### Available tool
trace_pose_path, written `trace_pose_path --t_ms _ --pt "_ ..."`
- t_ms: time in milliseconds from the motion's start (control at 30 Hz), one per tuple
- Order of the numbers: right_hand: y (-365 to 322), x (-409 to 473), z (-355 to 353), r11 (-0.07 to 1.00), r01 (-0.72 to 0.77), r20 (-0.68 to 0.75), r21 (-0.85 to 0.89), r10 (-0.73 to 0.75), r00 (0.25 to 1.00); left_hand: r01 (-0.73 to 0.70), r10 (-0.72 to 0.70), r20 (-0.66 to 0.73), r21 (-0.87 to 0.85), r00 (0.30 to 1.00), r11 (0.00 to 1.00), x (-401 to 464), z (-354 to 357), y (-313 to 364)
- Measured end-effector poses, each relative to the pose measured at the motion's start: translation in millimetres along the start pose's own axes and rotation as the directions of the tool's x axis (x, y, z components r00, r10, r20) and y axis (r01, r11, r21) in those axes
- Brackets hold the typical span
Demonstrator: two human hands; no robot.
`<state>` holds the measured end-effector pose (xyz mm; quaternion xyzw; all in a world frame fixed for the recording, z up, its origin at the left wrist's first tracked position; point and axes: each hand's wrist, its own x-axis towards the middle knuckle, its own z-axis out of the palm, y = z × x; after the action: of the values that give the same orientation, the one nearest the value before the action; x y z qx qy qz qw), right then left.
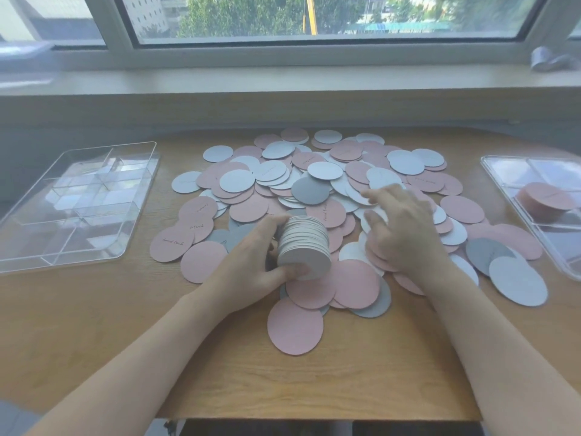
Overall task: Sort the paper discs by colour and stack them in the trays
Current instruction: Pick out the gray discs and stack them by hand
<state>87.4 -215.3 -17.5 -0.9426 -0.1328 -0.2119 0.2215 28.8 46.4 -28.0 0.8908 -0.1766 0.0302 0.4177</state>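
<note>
Head view: left hand (251, 256) grips one stack of white discs (303, 247) on edge over the loose pile (314, 184); right hand (405, 228) spread, fingertips on pile. Two clear trays: left tray (78, 202), right tray (534, 165) holding one pink stack (545, 198)

Wooden table (94, 325) set right against a pale sill (283, 78), under a wide white-framed window (314, 17). Beyond the window: daylight, green trees (235, 17), a pale building (144, 12), a yellow pole (311, 14). On the sill's right end, a blurred silvery object (547, 59).
</note>
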Motion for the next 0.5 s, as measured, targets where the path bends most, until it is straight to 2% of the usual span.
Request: trace_pose_path --t_ms 100,200,400,500 --pt "15 2 -9 0.953 -0.195 0.142 -0.232 0.231 0.962 0.0 0.0 0.003 -0.009 1.0 1.0 1 1 0" --pt "13 0 -7 0.91 -0.175 0.202 -0.377 0.266 0.943 0.004 -0.004 0.005 -0.004 1.0 1.0 0 0 0" --pt "6 -1 -4 0.881 -0.202 0.173 -0.428 0.3 0.938 0.014 -0.013 0.013 -0.027 1.0 1.0 1 1 0" --pt "3 -1 -5 0.916 -0.235 0.18 -0.325 0.303 0.936 0.014 -0.014 0.017 -0.042 1.0 0.999 1 1 0"
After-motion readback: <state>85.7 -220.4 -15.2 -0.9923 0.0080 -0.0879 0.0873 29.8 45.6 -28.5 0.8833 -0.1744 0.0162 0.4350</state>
